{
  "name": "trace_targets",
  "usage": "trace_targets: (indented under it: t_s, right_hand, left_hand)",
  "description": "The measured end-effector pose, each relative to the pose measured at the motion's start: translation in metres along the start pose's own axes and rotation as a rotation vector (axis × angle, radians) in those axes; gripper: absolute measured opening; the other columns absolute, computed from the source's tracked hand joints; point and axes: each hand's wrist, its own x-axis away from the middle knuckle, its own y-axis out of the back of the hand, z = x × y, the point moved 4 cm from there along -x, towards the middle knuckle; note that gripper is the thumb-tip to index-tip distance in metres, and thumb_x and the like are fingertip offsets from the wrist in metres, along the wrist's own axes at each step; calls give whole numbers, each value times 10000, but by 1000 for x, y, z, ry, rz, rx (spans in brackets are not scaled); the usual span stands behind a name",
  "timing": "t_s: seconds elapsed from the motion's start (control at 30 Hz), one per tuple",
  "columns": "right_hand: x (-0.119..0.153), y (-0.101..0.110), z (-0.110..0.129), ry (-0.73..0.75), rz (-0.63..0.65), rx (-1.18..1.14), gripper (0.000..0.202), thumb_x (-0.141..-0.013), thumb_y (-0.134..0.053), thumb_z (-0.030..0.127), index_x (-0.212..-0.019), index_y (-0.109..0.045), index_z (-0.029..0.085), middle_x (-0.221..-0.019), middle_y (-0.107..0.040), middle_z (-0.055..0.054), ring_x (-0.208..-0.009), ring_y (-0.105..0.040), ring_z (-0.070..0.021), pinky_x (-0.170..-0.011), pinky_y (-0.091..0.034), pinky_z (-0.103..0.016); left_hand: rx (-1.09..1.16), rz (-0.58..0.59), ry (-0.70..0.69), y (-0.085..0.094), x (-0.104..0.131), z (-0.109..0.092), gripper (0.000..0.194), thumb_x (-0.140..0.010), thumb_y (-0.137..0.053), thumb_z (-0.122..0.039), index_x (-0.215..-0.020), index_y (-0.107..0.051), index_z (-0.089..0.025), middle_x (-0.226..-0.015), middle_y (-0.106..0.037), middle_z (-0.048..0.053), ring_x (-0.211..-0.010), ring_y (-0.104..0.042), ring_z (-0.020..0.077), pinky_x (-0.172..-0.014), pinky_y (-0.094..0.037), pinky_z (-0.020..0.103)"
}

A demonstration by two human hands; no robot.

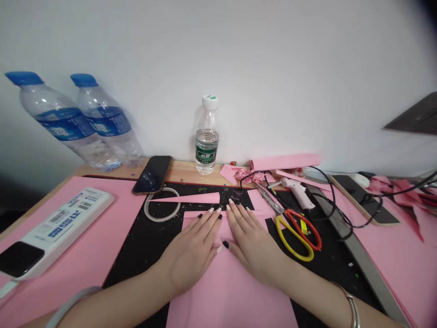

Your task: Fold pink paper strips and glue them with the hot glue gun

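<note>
Both hands lie flat, side by side, on a pink paper sheet (232, 300) in the middle of the black mat. My left hand (193, 248) has its fingers stretched forward near the sheet's far edge, which looks folded over in a narrow strip. My right hand (252, 241) rests the same way, its thumb close to the left one. Just beyond the fingertips is a pink paper cone (194, 198), its point over a roll of clear tape (147, 213). To the right lie scissors (293, 230) with one red and one yellow handle.
A glue gun (298, 193) with a black cable lies behind the scissors. Phones (152, 174) (363, 200) rest on both sides. A white power bank (68, 228) sits on pink paper at left. Bottles (207, 146) (109, 123) stand along the wall; paper scraps (251, 175) lie behind.
</note>
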Motion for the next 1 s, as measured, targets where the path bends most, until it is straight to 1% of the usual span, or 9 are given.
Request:
trace_targets:
  t_s: [0.17,0.33,0.5,0.57,0.63,0.73,0.87,0.93,1.0]
  right_hand:
    - [-1,2,1,-10,9,-17,583,-923,-434,306,-1418,-325,18,-1502,-227,-210,-1382,-220,-330,-1087,-316,-513]
    - [0,1,0,-14,22,-16,588,-925,-421,309,-1428,-308,26,-1512,-211,-198,-1386,-212,-331,-1089,-309,-513]
    - [-2,2,0,-5,11,-35,564,-922,-415,283,-1444,-305,98,-1523,-242,-114,-1376,-251,-329,-1086,-309,-521]
    - [-3,3,0,4,12,-47,561,-921,-421,284,-1440,-313,99,-1514,-275,-106,-1371,-267,-322,-1090,-307,-519]
    - [-4,5,0,6,9,-48,558,-927,-426,301,-1433,-327,88,-1502,-300,-120,-1364,-290,-311,-1090,-313,-508]
    - [0,5,-4,-17,-2,-4,560,-940,-421,354,-1407,-367,49,-1474,-338,-169,-1338,-348,-307,-1077,-348,-482]
    - [14,4,-15,-89,-34,111,600,-938,-418,418,-1367,-417,-1,-1415,-409,-226,-1274,-436,-344,-1023,-409,-495]
    - [21,5,-22,-110,-58,161,604,-931,-433,422,-1349,-440,-13,-1382,-452,-238,-1245,-465,-364,-1004,-421,-513]
    - [25,8,-30,-109,-88,193,553,-929,-450,373,-1314,-481,-22,-1337,-503,-245,-1219,-491,-367,-1004,-416,-521]
  left_hand:
    - [28,-1,7,0,0,0,462,-945,-385,-270,-1361,-393,-68,-1413,-440,174,-1315,-397,278,-1028,-400,431]
    - [38,35,13,0,-3,4,490,-938,-394,-280,-1375,-378,-59,-1428,-420,170,-1324,-378,290,-1040,-390,458]
    - [64,51,36,-3,-5,5,501,-936,-389,-290,-1385,-373,-68,-1448,-393,157,-1349,-335,280,-1061,-368,456]
    - [77,58,43,-4,-6,6,497,-935,-386,-279,-1386,-374,-69,-1449,-394,155,-1353,-329,277,-1068,-358,458]
    - [87,67,39,-4,-6,6,511,-936,-391,-287,-1396,-358,-68,-1454,-385,154,-1355,-326,272,-1074,-353,452]
    - [67,84,48,-3,-3,10,539,-935,-409,-327,-1398,-353,-57,-1462,-367,165,-1355,-326,275,-1071,-359,447]
    - [-22,82,75,1,10,20,562,-932,-416,-372,-1387,-373,-46,-1455,-375,171,-1339,-353,291,-1033,-401,456]
    - [-74,56,76,5,17,26,571,-927,-423,-389,-1376,-390,-37,-1440,-397,177,-1318,-388,299,-1009,-423,457]
    - [-120,25,63,9,23,33,546,-924,-432,-375,-1344,-436,-27,-1407,-442,189,-1276,-444,311,-989,-435,470]
